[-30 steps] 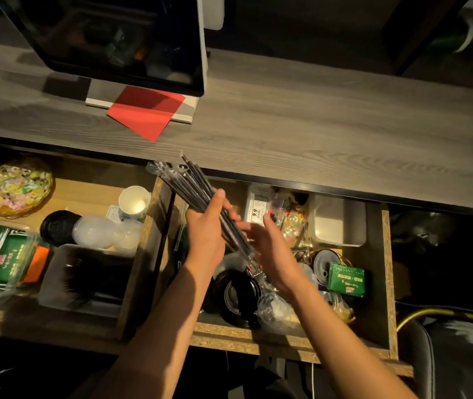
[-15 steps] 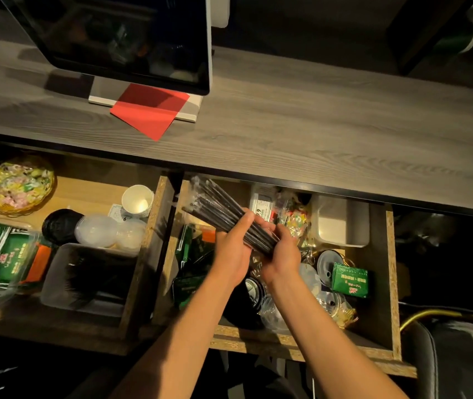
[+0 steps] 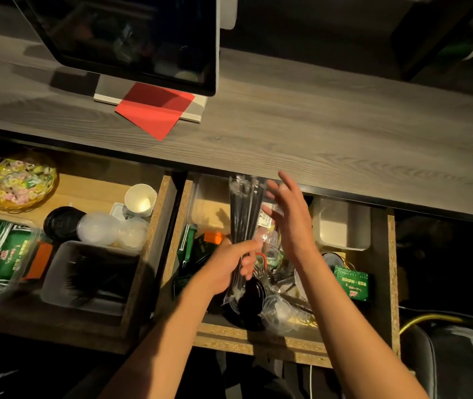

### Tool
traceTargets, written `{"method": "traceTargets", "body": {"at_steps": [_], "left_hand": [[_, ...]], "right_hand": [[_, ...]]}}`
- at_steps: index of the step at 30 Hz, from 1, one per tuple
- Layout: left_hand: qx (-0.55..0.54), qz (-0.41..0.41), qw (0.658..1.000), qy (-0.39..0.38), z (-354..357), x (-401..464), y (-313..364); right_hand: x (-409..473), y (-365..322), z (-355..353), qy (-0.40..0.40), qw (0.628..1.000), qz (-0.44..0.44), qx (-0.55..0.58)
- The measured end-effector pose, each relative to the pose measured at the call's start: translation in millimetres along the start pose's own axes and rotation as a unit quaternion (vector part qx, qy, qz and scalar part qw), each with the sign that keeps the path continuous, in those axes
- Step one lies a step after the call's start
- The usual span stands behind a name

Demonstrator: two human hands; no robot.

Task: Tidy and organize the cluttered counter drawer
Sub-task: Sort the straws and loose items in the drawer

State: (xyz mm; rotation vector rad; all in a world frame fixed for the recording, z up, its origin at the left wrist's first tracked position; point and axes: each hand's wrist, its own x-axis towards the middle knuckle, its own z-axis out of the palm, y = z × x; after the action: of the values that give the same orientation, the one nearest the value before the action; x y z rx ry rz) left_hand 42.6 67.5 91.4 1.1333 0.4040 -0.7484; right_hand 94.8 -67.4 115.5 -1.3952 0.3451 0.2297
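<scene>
Since half a second ago the bundle of black straws [image 3: 245, 223] has swung from a diagonal to nearly upright in the frame's middle, and the right hand [image 3: 290, 217] has let go of it. That hand now hovers just right of the bundle, fingers spread wide and holding nothing. The left hand [image 3: 229, 266] grips the bundle low down, fingers curled round it, above the right drawer [image 3: 392, 269].

Looks like the sorting step: straws gathered, now needing a home. Next move probably calls for picking a free spot and laying them flat, maybe the clear bin [image 3: 344, 226] at center right.

The straws look thin, dark and individually wrapped, I think; it's dim, so hard to be sure.
</scene>
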Motion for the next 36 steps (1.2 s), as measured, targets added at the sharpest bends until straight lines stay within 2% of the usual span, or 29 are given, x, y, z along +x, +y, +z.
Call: {"method": "traceTargets", "body": {"at_steps": [3,6,9,12,15,17,19,21,26,28,30,33,36], "left_hand": [[0.059,-0.049,0.995,-0.063,-5,-4,-4],[0.088,-0.075,0.991,-0.070,-7,-5,-3],[0.101,-0.064,0.991,-0.054,-12,-6,-3],[0.071,-0.094,0.992,-0.042,-17,-8,-5],[0.030,-0.128,0.991,0.032,-28,-1,-9],[-0.050,-0.138,0.986,0.085,-38,8,-8],[-0.123,-0.153,0.973,0.120,-46,19,-2],[-0.174,-0.159,0.961,0.146,-51,30,6],[-0.122,-0.152,0.962,0.193,-55,65,16],[-0.092,-0.150,0.964,0.199,-57,75,16],[-0.075,-0.161,0.966,0.190,-62,83,17],[-0.061,-0.170,0.971,0.154,-63,89,26],[-0.026,-0.188,0.974,0.127,-64,87,34]], "right_hand": [[11,-21,10,-0.098,0.992,-0.029,-0.073],[9,-22,21,-0.159,0.956,-0.069,-0.237],[1,-9,30,-0.132,0.937,-0.125,-0.299],[4,4,31,-0.074,0.958,-0.098,-0.258],[7,14,34,-0.023,0.993,0.041,-0.111],[4,24,38,0.010,0.992,0.125,-0.028],[-3,38,41,0.025,0.980,0.164,-0.113],[-13,57,43,0.007,0.960,0.216,-0.181],[-15,70,48,-0.038,0.947,0.260,-0.185],[-9,75,46,-0.065,0.949,0.287,-0.110],[-5,77,46,-0.095,0.944,0.315,-0.030],[2,84,50,-0.121,0.946,0.300,-0.036],[11,87,55,-0.109,0.951,0.289,-0.009]]}}
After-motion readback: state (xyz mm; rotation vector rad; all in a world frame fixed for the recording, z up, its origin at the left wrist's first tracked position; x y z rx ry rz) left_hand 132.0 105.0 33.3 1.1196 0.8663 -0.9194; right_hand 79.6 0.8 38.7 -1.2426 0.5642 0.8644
